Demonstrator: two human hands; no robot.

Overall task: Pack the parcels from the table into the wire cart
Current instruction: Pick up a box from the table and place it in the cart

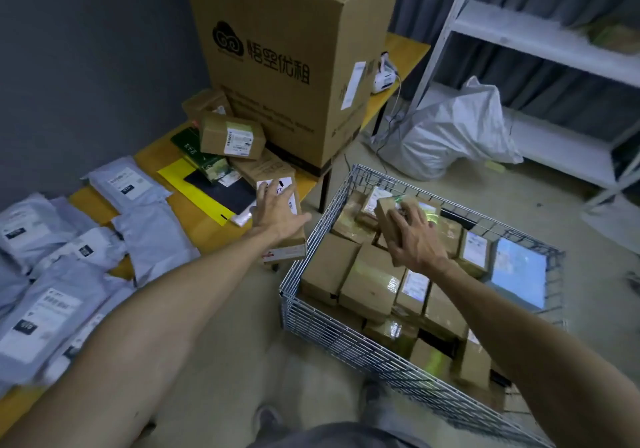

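Your right grip [414, 239], clasping a small brown cardboard box [386, 217], should seat it flat in the silver wire cart [346, 338]; left grip [277, 215] lies open on a labelled brown carton [287, 251].

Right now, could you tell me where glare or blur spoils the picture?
Head view: dim, tape glare on brown cardboard parcels in the silver wire cart; head view: grey plastic mailer bags blur at the left edge; head view: white metal shelving bends.
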